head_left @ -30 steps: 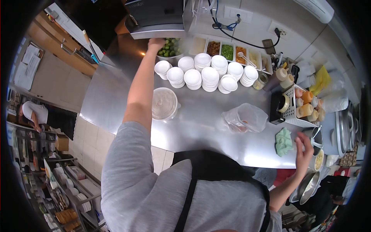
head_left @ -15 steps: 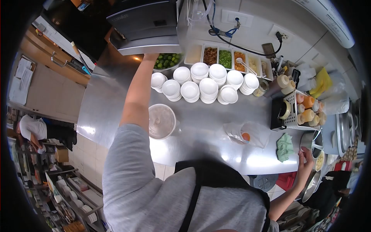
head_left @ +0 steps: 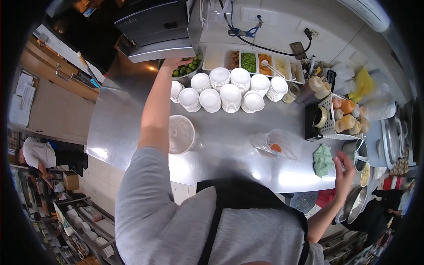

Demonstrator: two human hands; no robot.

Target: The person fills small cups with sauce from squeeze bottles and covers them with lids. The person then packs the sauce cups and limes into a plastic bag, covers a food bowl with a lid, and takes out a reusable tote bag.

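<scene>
My left hand (head_left: 177, 63) reaches over a metal bowl of green limes (head_left: 187, 69), its fingers spread across the fruit at the bowl's rim. Near the right end of the counter, my right hand (head_left: 344, 166) is raised with its fingers apart, holding nothing. A crumpled green cloth (head_left: 323, 160) lies just left of it. Between the two arms are stacks of small white bowls (head_left: 230, 93), a round lidded tub (head_left: 181, 134) beside my left forearm, and a clear plastic bag (head_left: 276, 144) with something orange in it.
Trays of chopped food (head_left: 248, 62) line the wall behind the bowls. A white basket of sauce bottles (head_left: 329, 119) stands at the right, near a metal pot (head_left: 351, 152). A dark appliance (head_left: 157, 28) overhangs the back left. One person (head_left: 39, 152) is at far left, another at far right.
My left hand moved from behind the appliance's edge to the near side of the limes, its fingers now showing. My right hand drew back from the metal pot. The view shifted slightly.
</scene>
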